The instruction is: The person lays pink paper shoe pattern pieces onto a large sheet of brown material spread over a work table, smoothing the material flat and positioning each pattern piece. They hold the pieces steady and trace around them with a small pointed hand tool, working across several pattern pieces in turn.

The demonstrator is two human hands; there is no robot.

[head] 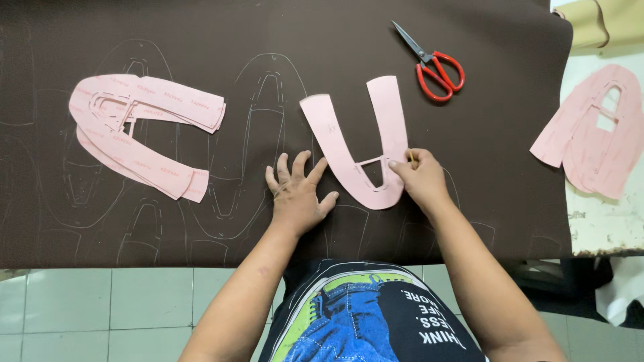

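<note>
Brown sheet material [469,134] covers the tabletop in front of me, marked all over with faint traced outlines, and I place everything against the pink U-shaped pattern piece [352,157] lying on it near the middle.

Nearest to me, my left hand [296,194] lies flat on the brown sheet just left of that pattern. Its fingers [300,163] are spread and released, holding nothing, with the forefinger reaching the pattern's left arm. My right hand [422,177] sits at the pattern's right side, near the curved bottom. Its fingers are closed around a thin pencil-like marker [411,156], whose tip stands at the outer edge of the pattern's right arm, while the thumb presses on the pink piece beside the small cut-out window.

Left of the pattern, well apart, lies a stack of similar pink pattern pieces [137,134], fanned over each other on the brown sheet. Far to the right of it, off the sheet on a pale worn surface [604,228], rests another pile of pink pieces [594,137].

Beyond the pattern's right arm, toward the far edge, red-handled scissors [433,64] lie with blades pointing up and left.
</note>
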